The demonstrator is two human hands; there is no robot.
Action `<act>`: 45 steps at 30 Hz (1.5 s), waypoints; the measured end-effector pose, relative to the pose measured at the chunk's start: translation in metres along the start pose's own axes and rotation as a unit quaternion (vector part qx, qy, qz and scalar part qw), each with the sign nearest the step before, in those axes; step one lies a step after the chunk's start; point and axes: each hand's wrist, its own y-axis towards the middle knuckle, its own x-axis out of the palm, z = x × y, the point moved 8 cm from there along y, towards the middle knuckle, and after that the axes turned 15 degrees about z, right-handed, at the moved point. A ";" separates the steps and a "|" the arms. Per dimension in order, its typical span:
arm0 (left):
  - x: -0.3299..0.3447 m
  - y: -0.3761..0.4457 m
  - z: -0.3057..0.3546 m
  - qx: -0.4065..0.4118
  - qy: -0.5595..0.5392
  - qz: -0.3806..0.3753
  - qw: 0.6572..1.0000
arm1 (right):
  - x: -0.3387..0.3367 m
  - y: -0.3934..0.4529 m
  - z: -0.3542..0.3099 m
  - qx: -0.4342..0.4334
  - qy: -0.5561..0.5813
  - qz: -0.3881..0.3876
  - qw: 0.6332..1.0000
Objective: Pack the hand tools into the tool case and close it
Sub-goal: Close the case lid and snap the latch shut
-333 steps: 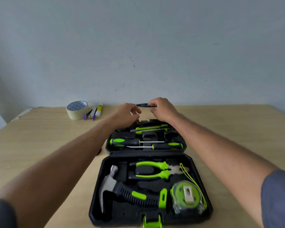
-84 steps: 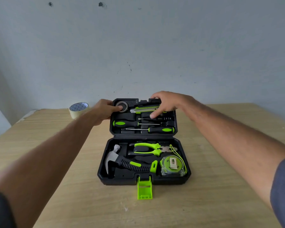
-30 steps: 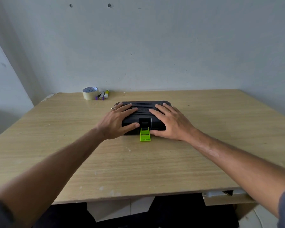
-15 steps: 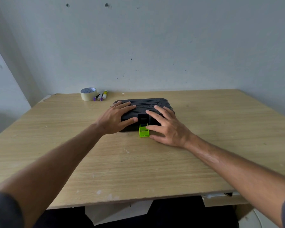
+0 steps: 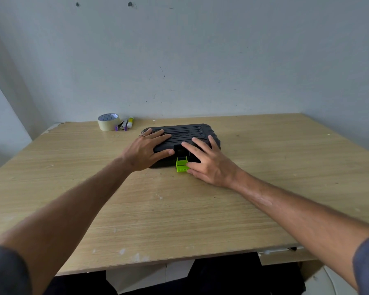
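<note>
The black ribbed tool case [image 5: 185,133] lies shut on the wooden table [image 5: 179,209], with every tool hidden inside. Its green latch [image 5: 181,165] hangs open and flat on the table at the case's front edge. My left hand [image 5: 146,149] rests flat on the lid's left half, fingers spread, thumb along the front wall. My right hand [image 5: 209,162] lies over the lid's right front corner, its fingers spread on the lid and its thumb touching the right side of the latch.
A roll of masking tape [image 5: 108,121], a small purple stapler [image 5: 121,126] and a glue stick [image 5: 130,122] sit at the table's back left by the wall. The table's near edge [image 5: 158,265] runs below my forearms.
Since the earliest frames the lid has come down over the tools. Over the last second my right hand slid toward the latch and its thumb reached it; my left hand stayed on the lid.
</note>
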 end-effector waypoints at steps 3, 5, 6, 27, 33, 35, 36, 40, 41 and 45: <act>0.000 0.002 0.000 -0.003 -0.006 0.004 1.000 | -0.003 0.000 0.002 0.003 0.005 0.027 1.000; 0.000 0.003 0.003 0.004 -0.012 0.011 1.000 | -0.006 0.000 0.006 0.027 0.027 0.048 0.998; -0.001 0.004 0.004 0.008 -0.015 0.017 1.000 | -0.008 0.001 0.008 0.043 0.041 0.060 0.996; 0.000 0.016 0.023 0.007 0.049 0.065 0.997 | 0.001 0.015 0.055 0.286 0.162 0.076 0.941; 0.001 0.013 0.023 -0.020 0.061 0.065 0.996 | 0.006 0.013 0.062 0.325 0.161 0.056 0.930; 0.000 0.014 0.025 -0.024 0.059 0.073 0.995 | 0.005 0.012 0.062 0.325 0.152 0.066 0.931; 0.001 0.014 0.026 -0.022 0.062 0.072 0.995 | 0.005 0.012 0.061 0.322 0.148 0.066 0.933; 0.003 0.012 0.029 -0.026 0.073 0.083 0.994 | 0.006 0.008 0.061 0.318 0.146 0.064 0.935; 0.004 0.012 0.029 -0.027 0.073 0.084 0.993 | 0.005 0.008 0.060 0.316 0.143 0.065 0.936; 0.005 0.012 0.029 -0.033 0.070 0.070 0.995 | 0.004 0.008 0.060 0.316 0.144 0.060 0.936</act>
